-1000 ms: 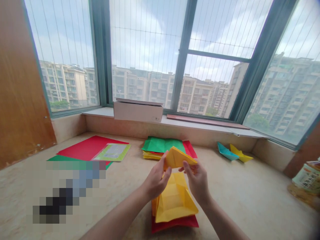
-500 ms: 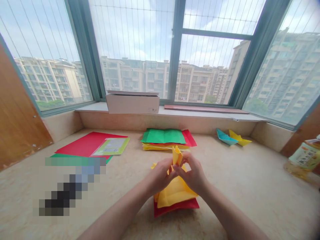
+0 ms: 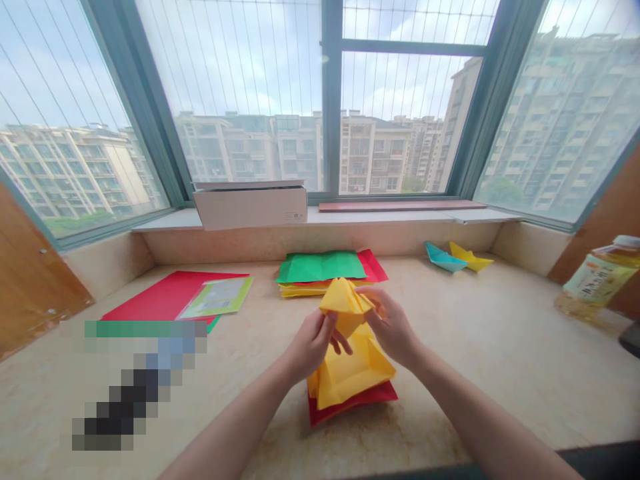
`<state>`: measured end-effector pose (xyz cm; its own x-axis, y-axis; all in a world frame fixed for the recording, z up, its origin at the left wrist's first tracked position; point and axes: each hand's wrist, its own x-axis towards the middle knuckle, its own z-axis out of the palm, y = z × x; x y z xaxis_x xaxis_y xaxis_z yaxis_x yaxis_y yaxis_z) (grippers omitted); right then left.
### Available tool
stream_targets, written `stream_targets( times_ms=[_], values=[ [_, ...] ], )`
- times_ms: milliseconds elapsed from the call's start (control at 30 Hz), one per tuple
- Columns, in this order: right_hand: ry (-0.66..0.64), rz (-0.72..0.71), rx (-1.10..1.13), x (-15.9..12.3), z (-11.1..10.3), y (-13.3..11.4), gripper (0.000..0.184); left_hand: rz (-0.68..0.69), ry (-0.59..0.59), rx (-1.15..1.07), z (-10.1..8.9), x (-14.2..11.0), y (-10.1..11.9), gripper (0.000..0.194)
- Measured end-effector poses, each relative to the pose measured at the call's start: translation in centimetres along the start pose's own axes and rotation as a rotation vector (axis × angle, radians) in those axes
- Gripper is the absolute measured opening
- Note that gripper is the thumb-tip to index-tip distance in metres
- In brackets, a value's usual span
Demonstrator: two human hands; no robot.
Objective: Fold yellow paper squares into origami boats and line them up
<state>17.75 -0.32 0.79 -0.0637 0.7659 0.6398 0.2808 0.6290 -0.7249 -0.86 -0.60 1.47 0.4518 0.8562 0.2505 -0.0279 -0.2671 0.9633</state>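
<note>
A folded piece of yellow paper (image 3: 346,300) is held up between both hands, its shape partly opened out with a peak at the top. My left hand (image 3: 313,340) pinches its left corner, with some fingers stretched beneath it. On the other side my right hand (image 3: 393,327) grips the right corner between thumb and fingers. Just below the hands lies a stack of folded yellow paper trays (image 3: 350,383), with red folded paper (image 3: 357,408) at the bottom. Part of the stack is hidden by my hands.
Behind the hands sits a pile of creased green paper (image 3: 323,267) over red and yellow sheets. Blue (image 3: 445,259) and yellow (image 3: 471,258) paper boats stand at the right rear, near a bottle (image 3: 597,280). Flat red sheets (image 3: 165,293) lie left; a white box (image 3: 253,207) rests on the sill.
The yellow paper was flat and folded, then squeezed narrow between the hands, and is now spread wider. Both hands have moved apart since half a second ago. The view has shifted somewhat.
</note>
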Motion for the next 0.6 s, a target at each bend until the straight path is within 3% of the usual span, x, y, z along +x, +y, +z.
stream_targets(
  times_ms=[200,300,433,600],
  values=[
    [-0.061,-0.243,-0.02,0.2,-1.3,-0.7,0.027,-0.074,-0.112,-0.284,-0.7,-0.2,0.4,0.045],
    [-0.138,-0.275,-0.037,0.1,-2.1,-1.3,0.034,-0.072,-0.083,-0.298,-1.1,-0.2,0.2,0.045],
    [-0.187,-0.221,0.029,0.2,-2.3,-1.2,0.047,-0.089,-0.009,-0.241,-1.1,-0.1,-0.4,0.042],
    [-0.097,-0.039,0.084,0.4,-1.6,-0.6,0.034,-0.076,-0.063,-0.232,-1.3,-0.2,-0.4,0.041]
  ],
)
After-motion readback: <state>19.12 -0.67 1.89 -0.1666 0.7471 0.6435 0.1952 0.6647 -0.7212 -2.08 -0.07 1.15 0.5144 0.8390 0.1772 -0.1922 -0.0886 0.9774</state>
